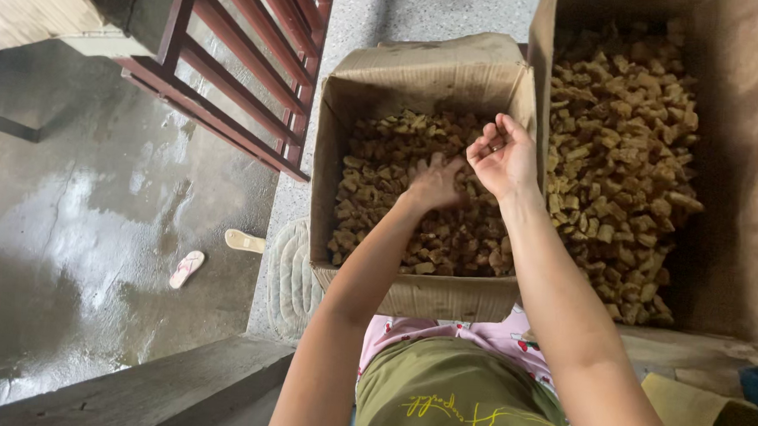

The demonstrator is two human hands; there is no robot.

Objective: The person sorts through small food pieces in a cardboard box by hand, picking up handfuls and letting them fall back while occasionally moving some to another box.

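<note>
The brown chunks point(380, 196) fill the small cardboard box point(421, 77) at the centre of the frame. The left hand point(435, 183) lies palm down on the chunks, fingers spread and pressed into the pile; whether it grips any piece cannot be told. The right hand point(505, 155) is raised just above the same box at its right wall, palm up, fingers loosely curled and apart, with nothing clearly held.

Touching the small box on the right stands a large cardboard box point(744, 172), also holding brown chunks.

At lower left of the frame lie a pink sandal point(187, 269) and a tan sandal point(245, 241) on wet concrete floor point(67, 223). A dark red wooden railing point(240, 59) occupies the upper left.
</note>
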